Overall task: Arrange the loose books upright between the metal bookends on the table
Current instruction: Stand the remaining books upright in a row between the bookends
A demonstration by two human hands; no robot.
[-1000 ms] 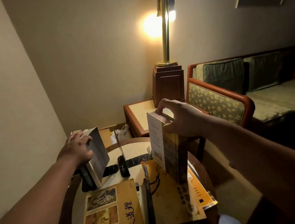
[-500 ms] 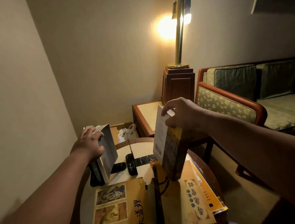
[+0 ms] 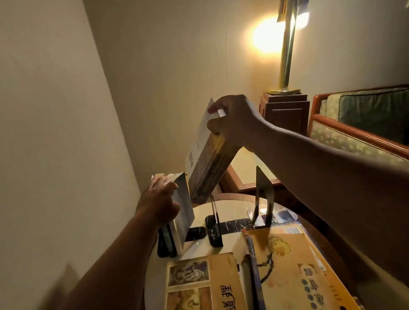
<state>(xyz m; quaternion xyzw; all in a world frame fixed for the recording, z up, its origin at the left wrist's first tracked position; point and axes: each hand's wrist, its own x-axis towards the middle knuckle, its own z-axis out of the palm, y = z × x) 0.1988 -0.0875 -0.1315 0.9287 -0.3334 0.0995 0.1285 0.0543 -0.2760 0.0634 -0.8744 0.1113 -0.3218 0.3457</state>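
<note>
My right hand (image 3: 232,122) grips the top of a thick brown book (image 3: 207,169), which hangs tilted in the air above the table. Its lower end is close to the grey book (image 3: 183,211) that my left hand (image 3: 158,203) holds upright against the left black bookend (image 3: 165,242). A second bookend (image 3: 214,225) stands in the middle and a third bookend (image 3: 264,199) further right. Two large yellow books, the yellow book with pictures (image 3: 203,293) and the yellow book with a figure (image 3: 290,273), lie flat at the near side of the round table (image 3: 230,207).
A brass lamp (image 3: 287,38) stands on a wooden pedestal (image 3: 286,113) behind the table. An upholstered wooden sofa (image 3: 369,125) is at the right. A side table (image 3: 246,168) lies behind. The wall (image 3: 47,119) is close on the left.
My right hand has lifted the brown book off the flat yellow books and carried it up and left toward the grey book. My left hand still steadies the grey book.
</note>
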